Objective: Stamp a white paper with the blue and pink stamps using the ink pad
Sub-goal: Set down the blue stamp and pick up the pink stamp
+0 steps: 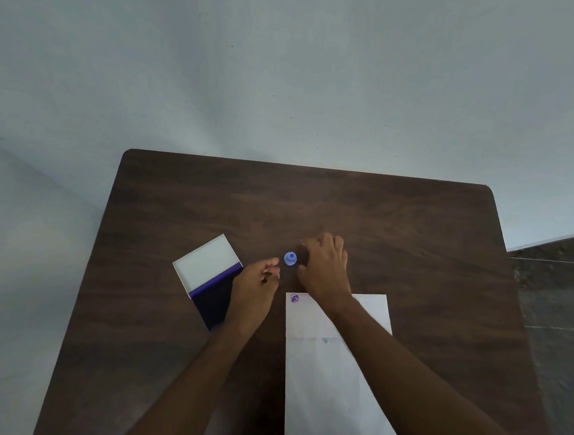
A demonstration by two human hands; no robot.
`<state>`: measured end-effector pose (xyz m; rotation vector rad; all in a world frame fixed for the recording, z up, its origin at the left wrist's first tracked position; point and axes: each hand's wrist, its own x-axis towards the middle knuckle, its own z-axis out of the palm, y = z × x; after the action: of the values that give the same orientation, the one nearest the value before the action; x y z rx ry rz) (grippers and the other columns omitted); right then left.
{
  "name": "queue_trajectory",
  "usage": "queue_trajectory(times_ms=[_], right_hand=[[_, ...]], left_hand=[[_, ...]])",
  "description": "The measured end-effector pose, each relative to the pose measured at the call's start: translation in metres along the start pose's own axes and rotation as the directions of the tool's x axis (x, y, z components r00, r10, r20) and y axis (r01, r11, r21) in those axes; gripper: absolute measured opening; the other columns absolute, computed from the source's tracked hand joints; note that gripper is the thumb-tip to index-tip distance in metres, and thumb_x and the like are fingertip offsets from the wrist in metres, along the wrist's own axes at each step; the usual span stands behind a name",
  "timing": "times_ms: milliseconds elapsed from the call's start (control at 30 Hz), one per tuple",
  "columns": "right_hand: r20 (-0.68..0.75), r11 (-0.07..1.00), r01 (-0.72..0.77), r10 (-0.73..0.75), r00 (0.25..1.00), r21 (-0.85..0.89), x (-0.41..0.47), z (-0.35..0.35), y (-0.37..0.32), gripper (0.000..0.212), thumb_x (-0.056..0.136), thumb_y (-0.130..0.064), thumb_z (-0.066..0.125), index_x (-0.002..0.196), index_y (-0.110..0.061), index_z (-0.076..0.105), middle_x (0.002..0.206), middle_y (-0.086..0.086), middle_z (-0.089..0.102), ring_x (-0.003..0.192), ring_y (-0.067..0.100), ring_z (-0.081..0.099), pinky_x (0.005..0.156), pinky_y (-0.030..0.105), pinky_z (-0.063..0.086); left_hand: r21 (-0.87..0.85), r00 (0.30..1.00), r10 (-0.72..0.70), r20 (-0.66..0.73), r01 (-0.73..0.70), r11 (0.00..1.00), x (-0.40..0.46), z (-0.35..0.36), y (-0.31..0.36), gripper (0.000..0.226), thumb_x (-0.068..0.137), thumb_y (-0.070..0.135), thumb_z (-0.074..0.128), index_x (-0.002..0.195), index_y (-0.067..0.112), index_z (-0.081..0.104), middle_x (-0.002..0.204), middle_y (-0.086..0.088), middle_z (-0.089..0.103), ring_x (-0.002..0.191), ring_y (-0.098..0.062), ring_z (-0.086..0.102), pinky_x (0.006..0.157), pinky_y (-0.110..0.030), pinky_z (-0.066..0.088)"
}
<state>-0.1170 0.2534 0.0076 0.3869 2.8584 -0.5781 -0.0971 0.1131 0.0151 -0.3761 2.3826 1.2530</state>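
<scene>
fingers [330,245] hiding pink stamp?

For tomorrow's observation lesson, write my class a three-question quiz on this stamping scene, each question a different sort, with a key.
1. True or false: the white paper already carries a stamped mark.
2. The blue stamp stands: A) on the paper, B) on the table between the two hands, C) in the ink pad.
3. Fill in: the ink pad's lid is ____.

Key: 1 true, near the paper's far left corner. 2 B; left hand, right hand. 3 open.
</scene>
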Motion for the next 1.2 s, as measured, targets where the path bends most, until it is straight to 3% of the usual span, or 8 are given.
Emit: queue_trajectory(times_ms=[167, 300, 600, 800, 867, 933, 1067, 1200], right_hand=[[-0.015, 0.998, -0.018, 0.019, 1.000, 0.056, -0.002, -0.004, 0.005, 0.026, 0.089, -0.010, 0.052, 0.113, -0.009, 0.062, 0.124, 0.013, 0.054, 0.115, 0.027, 0.043, 0.096, 0.035, 0.043], [0.000, 0.993, -0.103, 0.103, 0.995, 0.065, -0.001, -0.002, 0.006, 0.022, 0.094, -0.018, 0.050, 0.109, -0.009, 0.063, 0.119, 0.010, 0.057, 0.111, 0.022, 0.047, 0.092, 0.032, 0.046], [0.040, 0.996, -0.087, 0.086, 0.995, 0.029, 0.000, 0.001, 0.007, 0.020, 0.094, -0.022, 0.054, 0.100, -0.008, 0.066, 0.113, 0.010, 0.061, 0.105, 0.021, 0.051, 0.089, 0.028, 0.045], [0.048, 0.948, -0.237, 0.232, 0.971, 0.212, -0.006, -0.008, 0.001, 0.017, 0.090, -0.017, 0.060, 0.075, -0.009, 0.064, 0.080, 0.005, 0.066, 0.068, 0.010, 0.052, 0.059, 0.014, 0.035], [0.021, 0.888, -0.235, 0.247, 0.969, 0.396, -0.016, -0.014, -0.001, 0.004, 0.085, -0.014, 0.068, 0.086, -0.012, 0.072, 0.081, -0.003, 0.066, 0.069, 0.007, 0.057, 0.057, 0.008, 0.036], [0.065, 0.799, -0.263, 0.272, 0.960, 0.541, -0.026, -0.020, -0.005, 0.017, 0.079, -0.018, 0.075, 0.096, -0.013, 0.074, 0.083, -0.005, 0.068, 0.071, 0.007, 0.064, 0.060, 0.008, 0.043], [0.214, 0.623, -0.334, 0.262, 0.941, 0.707, -0.037, -0.022, -0.015, 0.027, 0.073, -0.024, 0.081, 0.097, -0.013, 0.075, 0.087, 0.002, 0.076, 0.070, 0.011, 0.072, 0.064, 0.016, 0.055], [0.340, 0.490, -0.423, 0.253, 0.906, 0.762, -0.044, -0.022, -0.025, 0.028, 0.070, -0.025, 0.083, 0.094, -0.014, 0.074, 0.085, -0.001, 0.074, 0.076, 0.016, 0.071, 0.066, 0.015, 0.054]], left_hand=[[-0.093, 1.000, 0.011, 0.021, -0.009, 0.996, 0.000, -0.001, -0.003, 0.030, 0.094, 0.023, 0.056, 0.123, 0.019, 0.062, 0.121, 0.004, 0.066, 0.105, -0.006, 0.061, 0.084, -0.017, 0.044], [-0.109, 1.000, 0.000, 0.004, 0.000, 0.994, -0.001, -0.003, -0.005, 0.029, 0.094, 0.023, 0.057, 0.122, 0.020, 0.062, 0.118, 0.006, 0.067, 0.104, -0.006, 0.062, 0.082, -0.016, 0.045], [-0.182, 0.998, -0.015, -0.064, 0.003, 0.983, -0.004, -0.012, -0.004, 0.024, 0.093, 0.021, 0.058, 0.115, 0.022, 0.066, 0.108, 0.008, 0.071, 0.094, -0.007, 0.066, 0.087, -0.030, 0.055], [-0.175, 0.997, 0.014, -0.078, -0.027, 0.984, -0.008, -0.014, -0.004, 0.023, 0.093, 0.017, 0.057, 0.115, 0.021, 0.066, 0.107, 0.007, 0.071, 0.092, -0.004, 0.066, 0.080, -0.019, 0.054], [-0.172, 0.997, 0.029, -0.073, -0.041, 0.984, -0.011, -0.015, -0.005, 0.024, 0.093, 0.018, 0.058, 0.115, 0.021, 0.066, 0.108, 0.006, 0.071, 0.093, -0.005, 0.066, 0.083, -0.022, 0.054], [-0.141, 0.996, 0.058, -0.064, -0.066, 0.988, -0.015, -0.017, -0.006, 0.025, 0.092, 0.022, 0.059, 0.116, 0.022, 0.066, 0.111, 0.006, 0.070, 0.097, -0.006, 0.065, 0.088, -0.026, 0.054], [-0.086, 0.998, 0.057, -0.019, -0.058, 0.995, -0.022, -0.018, -0.006, 0.032, 0.093, 0.026, 0.058, 0.124, 0.018, 0.061, 0.119, 0.007, 0.064, 0.106, -0.006, 0.060, 0.086, -0.008, 0.040], [-0.173, 0.996, 0.070, 0.063, -0.058, 0.983, -0.029, -0.026, -0.009, 0.034, 0.091, 0.025, 0.062, 0.124, 0.018, 0.061, 0.122, -0.001, 0.065, 0.109, -0.011, 0.061, 0.099, -0.024, 0.046]])
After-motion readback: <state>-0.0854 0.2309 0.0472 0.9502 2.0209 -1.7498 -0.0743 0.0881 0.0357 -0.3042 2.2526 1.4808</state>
